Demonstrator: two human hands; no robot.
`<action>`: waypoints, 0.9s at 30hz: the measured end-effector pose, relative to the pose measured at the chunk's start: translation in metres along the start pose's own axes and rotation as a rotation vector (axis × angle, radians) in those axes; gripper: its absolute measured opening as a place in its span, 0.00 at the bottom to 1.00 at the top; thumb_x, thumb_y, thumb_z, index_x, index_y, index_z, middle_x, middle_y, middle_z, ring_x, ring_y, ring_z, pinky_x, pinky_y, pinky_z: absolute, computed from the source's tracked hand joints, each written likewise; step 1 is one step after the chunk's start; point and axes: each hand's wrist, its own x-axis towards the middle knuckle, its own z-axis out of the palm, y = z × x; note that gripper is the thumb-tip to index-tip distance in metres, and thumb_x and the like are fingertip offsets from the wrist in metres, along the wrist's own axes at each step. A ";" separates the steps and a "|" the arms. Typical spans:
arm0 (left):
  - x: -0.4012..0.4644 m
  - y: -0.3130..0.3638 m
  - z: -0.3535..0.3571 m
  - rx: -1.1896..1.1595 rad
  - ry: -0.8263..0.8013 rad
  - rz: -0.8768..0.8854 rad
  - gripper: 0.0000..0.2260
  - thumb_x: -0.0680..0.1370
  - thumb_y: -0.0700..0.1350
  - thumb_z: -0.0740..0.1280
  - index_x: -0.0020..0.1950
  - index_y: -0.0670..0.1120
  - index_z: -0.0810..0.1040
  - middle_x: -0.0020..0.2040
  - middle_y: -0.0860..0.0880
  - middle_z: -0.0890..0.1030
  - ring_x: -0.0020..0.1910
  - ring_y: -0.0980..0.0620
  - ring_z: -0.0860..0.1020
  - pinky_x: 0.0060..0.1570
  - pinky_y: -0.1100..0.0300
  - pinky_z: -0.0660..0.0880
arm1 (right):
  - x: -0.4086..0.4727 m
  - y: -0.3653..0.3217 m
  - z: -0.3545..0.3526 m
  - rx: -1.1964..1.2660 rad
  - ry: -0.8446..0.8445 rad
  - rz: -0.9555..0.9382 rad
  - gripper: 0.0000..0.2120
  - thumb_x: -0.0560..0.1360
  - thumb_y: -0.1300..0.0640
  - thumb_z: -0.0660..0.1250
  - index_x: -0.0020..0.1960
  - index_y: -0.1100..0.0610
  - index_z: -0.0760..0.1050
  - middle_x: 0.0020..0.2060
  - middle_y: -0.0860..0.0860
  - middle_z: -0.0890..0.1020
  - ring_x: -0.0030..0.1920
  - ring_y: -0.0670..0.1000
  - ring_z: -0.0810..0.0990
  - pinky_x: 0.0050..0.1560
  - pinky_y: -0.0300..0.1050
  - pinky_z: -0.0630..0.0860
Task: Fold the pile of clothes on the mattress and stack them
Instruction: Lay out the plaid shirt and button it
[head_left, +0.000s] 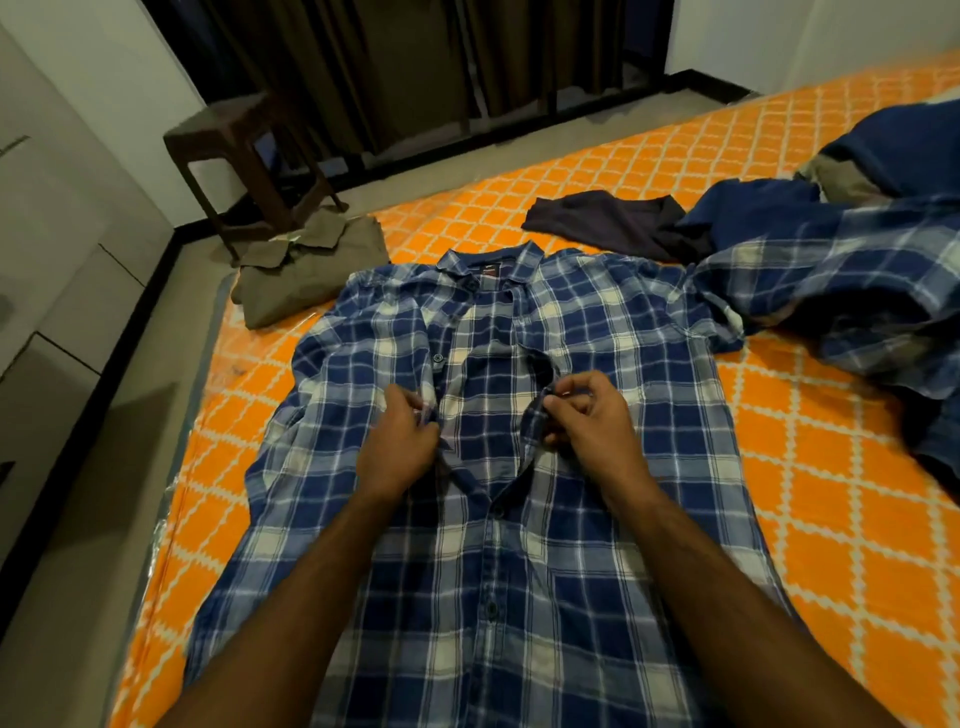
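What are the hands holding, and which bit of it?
Both hold the blue plaid shirt. The left hand pinches the edge of one open front panel, the right hand pinches the other, about chest height.

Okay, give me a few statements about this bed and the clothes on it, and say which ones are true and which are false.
1. Both hands are pinching the open front edges of the blue plaid shirt: the left hand on one edge, the right hand on the other. True.
2. The plaid shirt is already folded into a neat square. False: it lies spread flat with its collar away from the person.
3. A folded olive shirt sits near the mattress corner. True.
4. The mattress cover is plain white. False: it is orange with a white diamond pattern.
5. The brown stool stands on the mattress. False: it stands on the floor beyond the mattress.
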 end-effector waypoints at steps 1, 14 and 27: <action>-0.001 -0.001 -0.004 -0.198 -0.016 -0.059 0.10 0.81 0.39 0.66 0.55 0.50 0.66 0.51 0.45 0.80 0.42 0.50 0.81 0.37 0.53 0.78 | 0.000 0.003 0.004 0.040 -0.014 0.007 0.07 0.80 0.65 0.66 0.57 0.59 0.70 0.44 0.58 0.85 0.37 0.49 0.85 0.35 0.39 0.79; -0.001 -0.007 -0.019 0.006 -0.029 -0.059 0.05 0.83 0.45 0.61 0.52 0.44 0.73 0.44 0.41 0.81 0.32 0.46 0.80 0.26 0.56 0.77 | -0.001 0.028 0.007 -0.226 -0.103 -0.133 0.13 0.80 0.67 0.66 0.57 0.54 0.66 0.47 0.56 0.80 0.38 0.50 0.85 0.39 0.41 0.82; 0.021 0.014 -0.023 0.745 -0.083 0.114 0.13 0.82 0.53 0.57 0.48 0.48 0.77 0.44 0.48 0.79 0.41 0.49 0.79 0.43 0.51 0.79 | 0.001 0.033 0.008 -0.212 -0.091 -0.137 0.12 0.80 0.65 0.66 0.57 0.53 0.68 0.47 0.55 0.80 0.39 0.52 0.85 0.40 0.45 0.84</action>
